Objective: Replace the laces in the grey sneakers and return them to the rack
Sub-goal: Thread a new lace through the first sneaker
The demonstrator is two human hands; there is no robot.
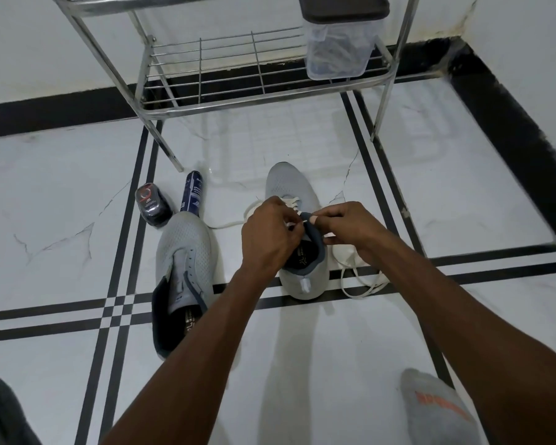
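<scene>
Forearms reach out from the near edge of the floor, with a grey-socked foot [437, 409] at the near right corner. Left hand [268, 234] has its fingers curled in a grip that pinches the white lace [360, 277] at the top eyelets; right hand [350, 228] pinches the same lace beside the dark collar. Both work over the right-hand grey sneaker [297, 220], which stands mid-floor, toe toward the rack [264, 88].

Finding: this shoe appears laced across its forward eyelets, with the upper rows in hand. Loose lace trails on the floor to either side of it, most looped at its right.

Left-hand grey sneaker [187, 271] stands beside it, apart, eyelets bare and tongue open; lacing judged not begun. No second lace can be made out.

Spray can [191, 194] and a dark polish container [151, 203] sit past that shoe's toe. Rack's lower shelf carries only a clear lidded box [337, 46] at its right end.

Outstanding: finish this shoe, lace the other, shelve both.
</scene>
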